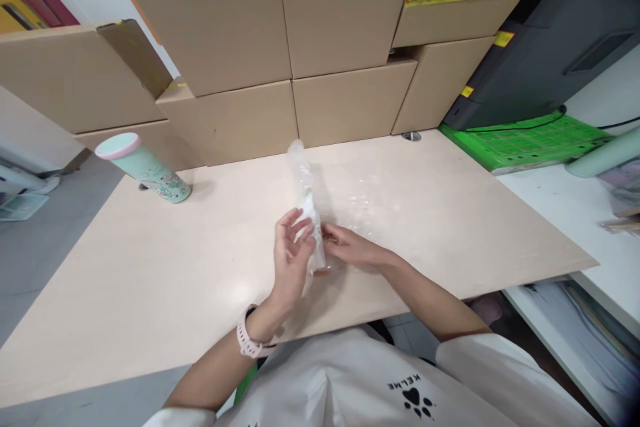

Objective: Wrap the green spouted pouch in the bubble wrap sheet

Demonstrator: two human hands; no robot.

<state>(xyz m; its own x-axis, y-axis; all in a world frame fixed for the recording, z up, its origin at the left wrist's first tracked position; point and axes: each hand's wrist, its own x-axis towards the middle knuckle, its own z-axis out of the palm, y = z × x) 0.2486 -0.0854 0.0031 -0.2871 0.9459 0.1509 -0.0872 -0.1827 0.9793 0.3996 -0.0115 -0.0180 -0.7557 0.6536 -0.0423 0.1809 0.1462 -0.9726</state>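
Long, narrow white bundle in clear plastic film (308,195), both hands on it; judged partway.
Bundle lies mid-table on the pale wood-look tabletop (190,273), film round it, orange-brown end (321,272) toward the person. Clear plastic sheet (363,207) lies flat to its right, uncollected; join unclear. Left hand (291,250) half-curled, right hand's (351,247) fingers bunched at the edge; cannot tell whether either pinches.
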